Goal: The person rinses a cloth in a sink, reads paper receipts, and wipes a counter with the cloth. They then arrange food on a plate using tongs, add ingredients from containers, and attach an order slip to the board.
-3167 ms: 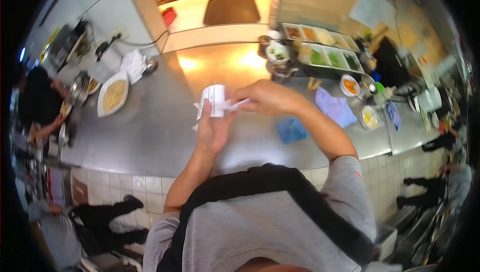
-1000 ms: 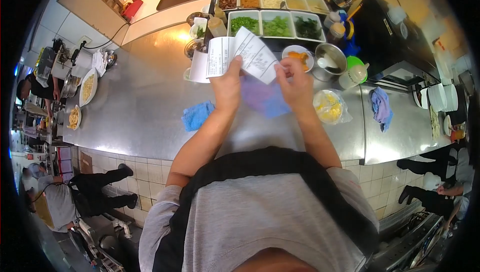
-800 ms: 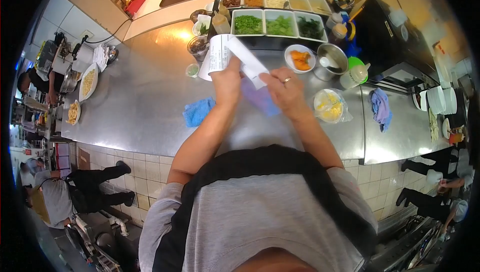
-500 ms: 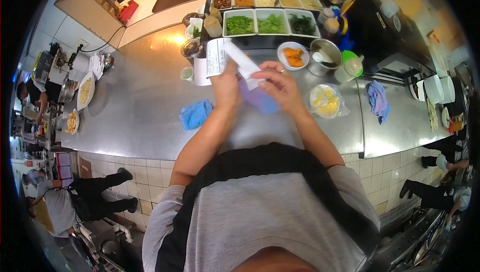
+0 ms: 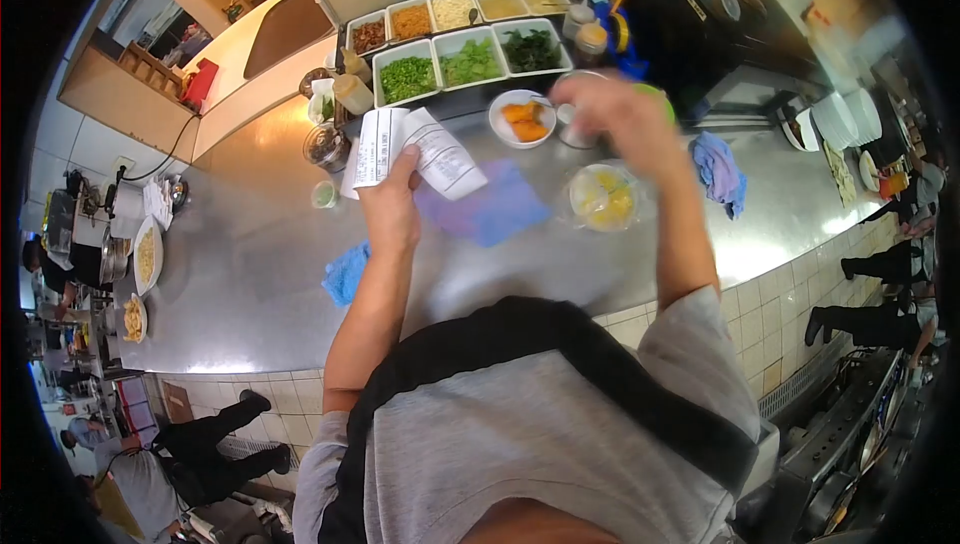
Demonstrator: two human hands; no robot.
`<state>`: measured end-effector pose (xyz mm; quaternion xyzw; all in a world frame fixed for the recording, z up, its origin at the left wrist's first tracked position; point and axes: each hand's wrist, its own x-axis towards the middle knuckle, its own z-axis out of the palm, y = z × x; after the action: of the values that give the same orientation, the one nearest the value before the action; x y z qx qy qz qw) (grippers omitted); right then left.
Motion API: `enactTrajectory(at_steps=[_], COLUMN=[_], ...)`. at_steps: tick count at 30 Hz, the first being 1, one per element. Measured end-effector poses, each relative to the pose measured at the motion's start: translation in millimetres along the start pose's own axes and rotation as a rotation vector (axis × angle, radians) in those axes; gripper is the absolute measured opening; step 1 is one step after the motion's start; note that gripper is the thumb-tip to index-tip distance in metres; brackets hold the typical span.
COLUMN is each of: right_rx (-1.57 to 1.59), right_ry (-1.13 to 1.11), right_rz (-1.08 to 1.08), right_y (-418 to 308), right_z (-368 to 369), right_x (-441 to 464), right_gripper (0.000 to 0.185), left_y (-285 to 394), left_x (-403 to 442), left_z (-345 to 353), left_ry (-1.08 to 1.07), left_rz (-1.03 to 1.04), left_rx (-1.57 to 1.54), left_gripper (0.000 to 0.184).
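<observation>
My left hand point(image 5: 388, 216) is closed on printed paper slips point(image 5: 448, 159), with the thumb pressed over them. The slips fan apart above the steel counter point(image 5: 270, 244). My right hand point(image 5: 622, 122) is raised at the right, smeared by motion, so its fingers are unclear. It is over the area of the metal pot, which it mostly hides. Just left of that hand stands a white bowl point(image 5: 507, 136) with orange pieces of food. Below it lies a clear plastic-wrapped yellow food point(image 5: 605, 202). A translucent purple sheet point(image 5: 490, 209) rests on the counter between my arms.
White trays of chopped greens point(image 5: 408, 79) and other toppings line the back. A squeeze bottle point(image 5: 352, 96) stands beside them. A blue cloth point(image 5: 346, 274) lies left, a purple cloth point(image 5: 718, 174) right. Plates of food point(image 5: 147, 256) sit far left. Other people stand behind on both sides.
My right hand has let go of the paper slips and moved right and up toward the pot. The slips have spread apart in my left hand. The camera view has shifted.
</observation>
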<state>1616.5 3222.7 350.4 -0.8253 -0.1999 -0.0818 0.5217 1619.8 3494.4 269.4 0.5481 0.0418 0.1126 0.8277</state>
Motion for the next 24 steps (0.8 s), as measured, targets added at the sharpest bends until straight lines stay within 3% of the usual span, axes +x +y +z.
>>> enactTrajectory(at_steps=[2, 6, 9, 12, 18, 24], right_rx=[-0.17, -0.632, -0.148, -0.034, 0.302, 0.337], right_ry=[0.314, 0.347, 0.319, 0.295, 0.452, 0.574], right_rz=[0.155, 0.258, 0.834, 0.854, 0.825, 0.781], right_y=[57.1, 239.4, 242.6, 273.4, 260.0, 232.6], right_z=[-53.5, -128.5, -112.4, -110.8, -105.3, -108.1], right_x=[33.8, 79.9, 87.0, 95.2, 89.7, 72.9], right_gripper=[0.029, 0.036, 0.031, 0.027, 0.021, 0.015], left_y=[7.5, 5.6, 2.7, 2.7, 0.3, -0.7], left_x=[-3.7, 0.5, 3.1, 6.7, 11.8, 11.8], left_z=[3.7, 0.9, 1.8, 6.2, 8.5, 9.9], left_ry=[-0.009, -0.035, -0.045, -0.053, -0.065, -0.063], left_rz=[-0.035, -0.052, -0.072, -0.059, -0.058, -0.065], left_rx=[0.013, 0.046, 0.041, 0.042, 0.029, 0.002], left_gripper=[0.034, 0.037, 0.038, 0.037, 0.036, 0.035])
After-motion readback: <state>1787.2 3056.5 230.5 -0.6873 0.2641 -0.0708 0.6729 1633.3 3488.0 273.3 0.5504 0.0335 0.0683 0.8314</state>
